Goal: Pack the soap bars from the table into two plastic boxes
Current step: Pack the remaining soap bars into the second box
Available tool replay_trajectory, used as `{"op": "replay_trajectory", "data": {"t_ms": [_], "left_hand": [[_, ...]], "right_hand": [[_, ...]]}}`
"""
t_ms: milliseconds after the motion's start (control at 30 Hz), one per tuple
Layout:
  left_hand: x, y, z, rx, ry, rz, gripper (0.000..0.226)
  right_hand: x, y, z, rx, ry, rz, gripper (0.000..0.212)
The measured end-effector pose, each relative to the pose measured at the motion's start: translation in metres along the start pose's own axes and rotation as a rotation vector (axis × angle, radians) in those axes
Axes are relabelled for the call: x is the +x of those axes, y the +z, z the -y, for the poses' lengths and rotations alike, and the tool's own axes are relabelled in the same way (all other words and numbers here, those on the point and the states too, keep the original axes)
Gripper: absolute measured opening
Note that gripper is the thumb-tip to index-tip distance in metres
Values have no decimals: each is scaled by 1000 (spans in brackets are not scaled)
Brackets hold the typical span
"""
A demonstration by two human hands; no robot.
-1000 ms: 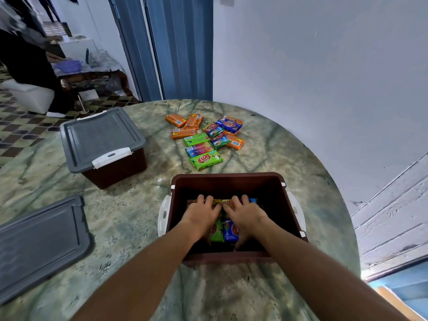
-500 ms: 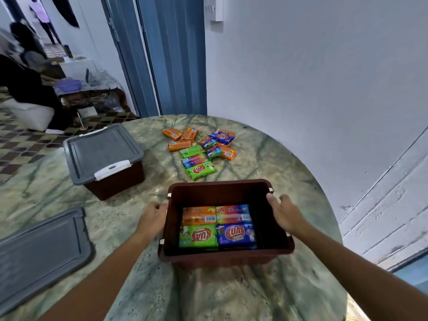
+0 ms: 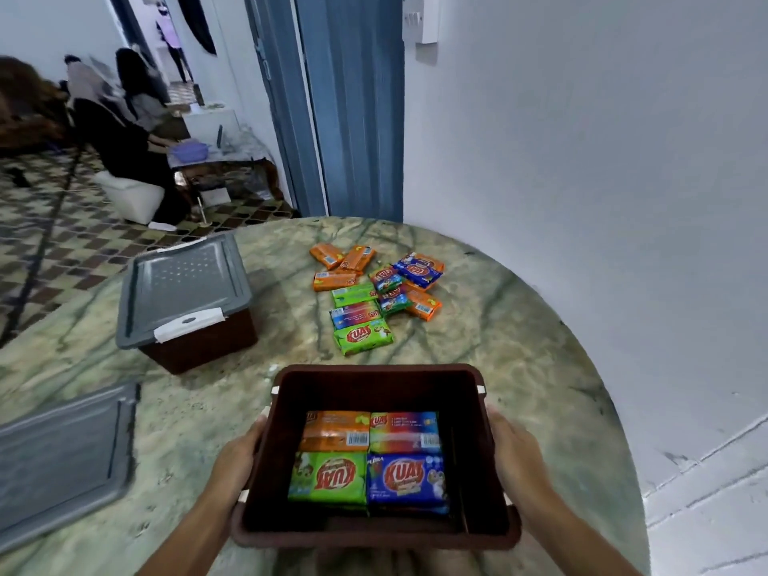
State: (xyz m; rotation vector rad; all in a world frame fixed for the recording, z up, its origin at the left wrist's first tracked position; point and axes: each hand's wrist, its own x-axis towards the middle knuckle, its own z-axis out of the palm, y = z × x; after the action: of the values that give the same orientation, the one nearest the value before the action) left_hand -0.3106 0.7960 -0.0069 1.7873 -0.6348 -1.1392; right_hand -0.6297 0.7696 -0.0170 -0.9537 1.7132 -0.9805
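Note:
An open brown plastic box (image 3: 374, 386) is tilted toward me near the table's front edge. My left hand (image 3: 237, 463) grips its left side and my right hand (image 3: 515, 459) grips its right side. Inside lie several wrapped soap bars (image 3: 368, 461): orange, rainbow, green and blue. A pile of loose soap bars (image 3: 374, 295) lies farther back on the table. A second brown box with a grey lid (image 3: 183, 284) stands closed at the left.
A loose grey lid (image 3: 62, 455) lies at the left on the marble table (image 3: 519, 347). A white wall runs close on the right. Blue folding door behind. People sit at another table far left.
Both hands left the soap inside the box, took hold of its two sides, and the box has come closer to me and tilted.

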Motion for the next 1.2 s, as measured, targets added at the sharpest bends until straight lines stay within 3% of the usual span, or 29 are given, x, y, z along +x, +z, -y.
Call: {"op": "replay_trajectory", "data": {"t_ms": [133, 333, 533, 700, 900, 1000, 1100, 1200], "left_hand": [[4, 47, -22, -44, 12, -150, 42], [-1, 90, -41, -147, -24, -230, 45], [-12, 106, -27, -254, -104, -154, 49], [-10, 104, -22, -255, -84, -191, 47], [-15, 107, -25, -264, -33, -151, 44], [-10, 103, -21, -100, 41, -219, 45], [1, 98, -17, 95, 140, -275, 29], [4, 87, -21, 412, 301, -344, 19]], "right_hand": [[70, -10, 32, -13, -65, 81, 46], [143, -30, 75, -137, -87, 188, 50], [153, -37, 55, -161, -84, 249, 50], [146, -39, 58, -149, -137, 264, 42], [142, -38, 61, -209, -127, 183, 52], [139, -38, 66, -277, -195, 114, 51], [136, -37, 68, -390, -301, 10, 36], [134, -37, 66, -759, -655, -88, 40]]}}
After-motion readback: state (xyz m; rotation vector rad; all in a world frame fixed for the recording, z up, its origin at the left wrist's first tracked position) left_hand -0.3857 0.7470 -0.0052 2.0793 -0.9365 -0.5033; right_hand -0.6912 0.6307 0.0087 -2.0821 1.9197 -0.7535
